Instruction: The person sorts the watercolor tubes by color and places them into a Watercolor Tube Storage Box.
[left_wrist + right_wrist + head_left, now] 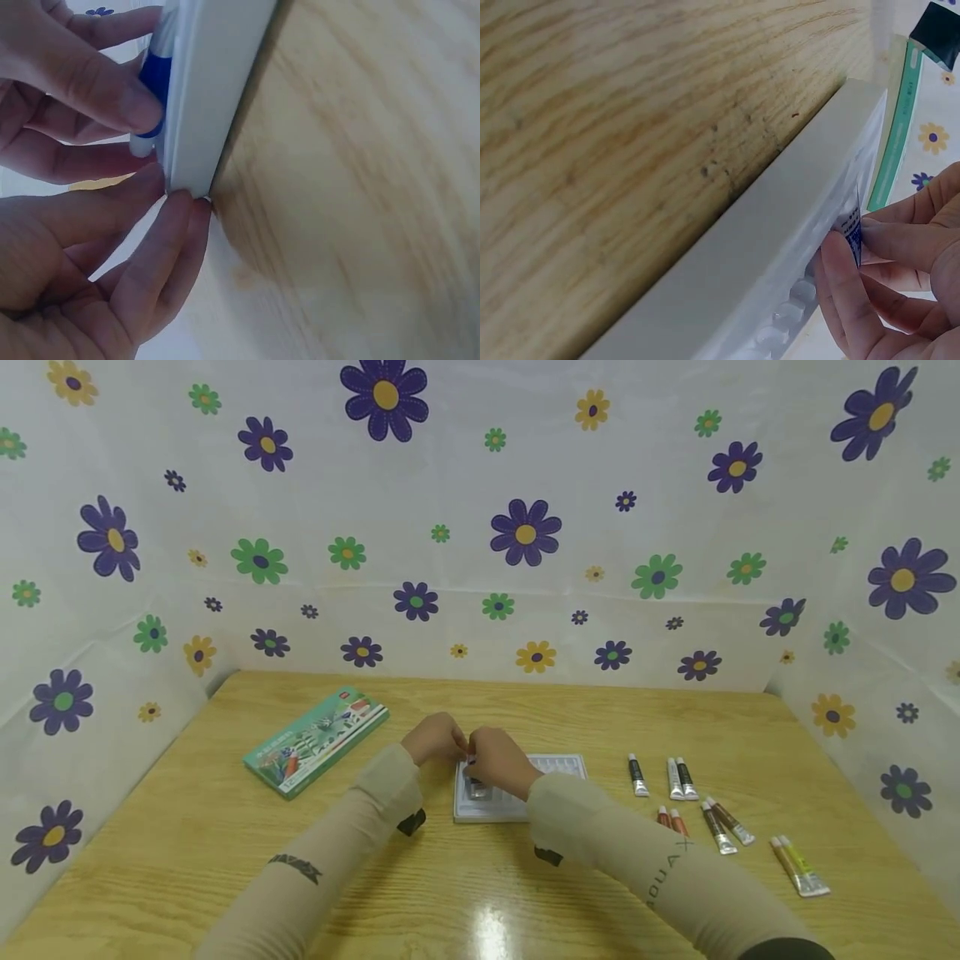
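My left hand is at the far left corner of a white plastic tray. In the left wrist view, its thumb and fingers pinch that tray corner. Over the tray's left end, my right hand holds a small paint tube with a blue band and a white cap. The right wrist view has the tube's printed blue label between thumb and fingers, close against the tray's moulded slots. Part of the tray is hidden under the right hand and sleeve.
A green paint box lies to the left. Several paint tubes lie on the right: a black one, a white and black pair, red ones, brown ones and a yellow pair. Flowered cloth surrounds the wooden table.
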A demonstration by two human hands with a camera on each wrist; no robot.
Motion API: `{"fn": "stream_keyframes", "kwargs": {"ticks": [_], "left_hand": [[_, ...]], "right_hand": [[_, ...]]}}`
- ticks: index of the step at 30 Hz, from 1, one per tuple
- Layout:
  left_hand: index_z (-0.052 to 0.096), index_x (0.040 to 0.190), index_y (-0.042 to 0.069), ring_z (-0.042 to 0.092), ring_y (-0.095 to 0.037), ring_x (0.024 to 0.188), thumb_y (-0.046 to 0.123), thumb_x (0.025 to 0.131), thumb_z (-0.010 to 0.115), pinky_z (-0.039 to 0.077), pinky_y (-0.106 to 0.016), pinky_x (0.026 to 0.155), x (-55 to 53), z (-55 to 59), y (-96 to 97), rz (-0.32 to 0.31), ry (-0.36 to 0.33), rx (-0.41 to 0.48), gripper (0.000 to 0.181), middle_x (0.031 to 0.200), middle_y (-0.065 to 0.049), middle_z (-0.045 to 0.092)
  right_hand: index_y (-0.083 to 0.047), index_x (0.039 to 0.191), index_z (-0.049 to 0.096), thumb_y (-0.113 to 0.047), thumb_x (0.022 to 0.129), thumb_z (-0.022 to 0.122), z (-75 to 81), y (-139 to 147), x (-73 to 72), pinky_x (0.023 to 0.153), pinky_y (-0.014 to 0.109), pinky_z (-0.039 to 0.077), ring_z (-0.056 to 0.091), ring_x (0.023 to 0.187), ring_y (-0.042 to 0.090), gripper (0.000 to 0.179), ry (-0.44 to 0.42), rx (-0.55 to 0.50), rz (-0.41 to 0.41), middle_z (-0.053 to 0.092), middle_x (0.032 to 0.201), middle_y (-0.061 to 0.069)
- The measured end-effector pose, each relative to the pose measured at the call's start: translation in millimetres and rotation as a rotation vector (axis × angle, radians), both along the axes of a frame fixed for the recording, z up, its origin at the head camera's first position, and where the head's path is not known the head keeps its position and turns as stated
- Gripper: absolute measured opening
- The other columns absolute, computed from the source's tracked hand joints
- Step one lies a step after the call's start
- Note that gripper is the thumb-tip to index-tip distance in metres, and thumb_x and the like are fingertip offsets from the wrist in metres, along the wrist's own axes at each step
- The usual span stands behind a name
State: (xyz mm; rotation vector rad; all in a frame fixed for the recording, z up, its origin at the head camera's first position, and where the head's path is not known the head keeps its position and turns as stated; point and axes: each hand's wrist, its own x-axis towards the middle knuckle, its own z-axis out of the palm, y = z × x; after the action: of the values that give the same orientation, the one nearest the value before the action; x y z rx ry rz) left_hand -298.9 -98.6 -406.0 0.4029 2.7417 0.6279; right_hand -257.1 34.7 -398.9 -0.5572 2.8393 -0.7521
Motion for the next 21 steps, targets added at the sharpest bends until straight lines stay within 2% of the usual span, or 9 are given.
{"fn": "stream_keyframes", "kwargs": {"ticks": [3,9,11,13,16,19,21], "left_hand": [[0.073,0.095,0.002,0.065,-0.026,0.099,0.005,0.078,0.071,0.051,-0.032,0.087,0.7,2.0,-1.4,-0.006,0.002,-0.005,0.017,0.101,-0.012,0.072],[0.074,0.094,0.004,0.065,-0.025,0.096,0.004,0.077,0.072,0.053,-0.032,0.083,5.4,2.4,-0.1,0.038,-0.025,0.016,0.017,0.1,-0.01,0.072],[0.073,0.095,0.003,0.065,-0.025,0.094,0.003,0.077,0.072,0.053,-0.032,0.082,6.7,1.9,0.5,0.033,-0.023,0.028,0.018,0.1,-0.011,0.072],[0.073,0.095,0.002,0.066,-0.025,0.092,0.002,0.076,0.072,0.053,-0.033,0.082,7.7,1.4,0.1,0.005,-0.006,0.035,0.019,0.098,-0.011,0.072],[0.073,0.095,0.001,0.065,-0.023,0.088,0.003,0.078,0.071,0.053,-0.033,0.08,8.6,-0.3,-2.8,-0.088,0.048,0.038,0.017,0.096,-0.011,0.072],[0.072,0.099,0.001,0.065,-0.022,0.09,0.006,0.083,0.066,0.052,-0.035,0.083,12.0,0.1,-6.5,-0.193,0.088,0.02,0.018,0.098,-0.011,0.072],[0.069,0.107,0.001,0.064,-0.023,0.097,0.011,0.086,0.064,0.05,-0.036,0.088,15.2,1.0,-9.5,-0.257,0.095,-0.005,0.024,0.104,-0.012,0.069]], "right_hand": [[0.006,0.094,0.064,-0.006,0.078,0.073,-0.9,0,-0.3,0.074,0.031,0.053,0.061,0.076,0.019,0.022,0.008,0.004,0.009,0.069,0.094,0.016],[0.006,0.095,0.065,-0.004,0.078,0.072,-0.2,6,0.9,0.076,0.033,0.053,0.063,0.08,0.022,0.021,0.019,-0.006,0.04,0.068,0.096,0.016],[0.006,0.097,0.065,-0.002,0.078,0.071,0.8,8,1.9,0.075,0.032,0.053,0.062,0.078,0.021,0.022,0.019,-0.019,0.052,0.068,0.099,0.017],[0.005,0.1,0.066,0.0,0.077,0.071,1.4,10,2.7,0.068,0.028,0.052,0.06,0.072,0.018,0.024,0.016,-0.031,0.064,0.069,0.096,0.016],[0.005,0.104,0.067,0.002,0.075,0.072,1.6,10,3.2,0.064,0.025,0.05,0.056,0.067,0.014,0.03,0.024,-0.034,0.09,0.07,0.093,0.014],[0.003,0.105,0.068,0.0,0.073,0.075,2.4,10,4.1,0.07,0.027,0.051,0.06,0.073,0.016,0.033,0.042,-0.007,0.125,0.071,0.096,0.012],[0.002,0.105,0.069,-0.003,0.071,0.079,4.1,11,5.1,0.079,0.03,0.052,0.063,0.083,0.019,0.035,0.064,0.018,0.157,0.071,0.1,0.011]]}}
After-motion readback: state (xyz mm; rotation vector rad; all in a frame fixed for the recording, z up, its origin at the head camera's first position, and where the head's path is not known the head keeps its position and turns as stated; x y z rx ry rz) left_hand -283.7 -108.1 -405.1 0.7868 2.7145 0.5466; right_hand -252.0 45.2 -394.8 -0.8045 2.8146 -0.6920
